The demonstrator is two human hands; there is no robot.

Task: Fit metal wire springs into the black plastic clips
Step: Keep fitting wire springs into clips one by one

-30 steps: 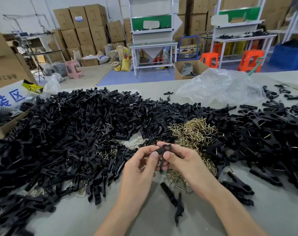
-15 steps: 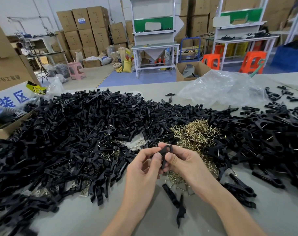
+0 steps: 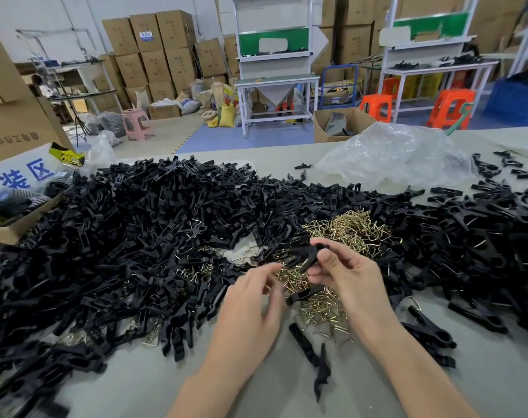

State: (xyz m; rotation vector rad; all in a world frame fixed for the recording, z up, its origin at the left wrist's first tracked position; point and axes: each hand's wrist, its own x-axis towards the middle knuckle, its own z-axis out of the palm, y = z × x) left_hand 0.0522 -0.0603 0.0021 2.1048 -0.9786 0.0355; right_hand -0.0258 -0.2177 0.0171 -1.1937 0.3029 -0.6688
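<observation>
My right hand (image 3: 344,273) pinches a black plastic clip (image 3: 312,256) between thumb and fingers, above a pile of brass-coloured wire springs (image 3: 351,229). My left hand (image 3: 250,306) hovers just left of it, blurred. Its fingers are loosely curled and hold nothing I can make out. A black clip half (image 3: 305,294) lies on the springs right at its fingertips. Two more clip halves (image 3: 302,342) lie on the table between my forearms. Whether the held clip carries a spring is hidden.
A large heap of black clips (image 3: 121,236) covers the grey table (image 3: 286,396) on the left, with another heap (image 3: 482,236) on the right. A crumpled clear plastic bag (image 3: 398,155) lies at the back right. A cardboard box (image 3: 12,230) stands at the left edge.
My left hand has let go of the clip and drawn away down and to the left. The right hand keeps the clip and has tilted it.
</observation>
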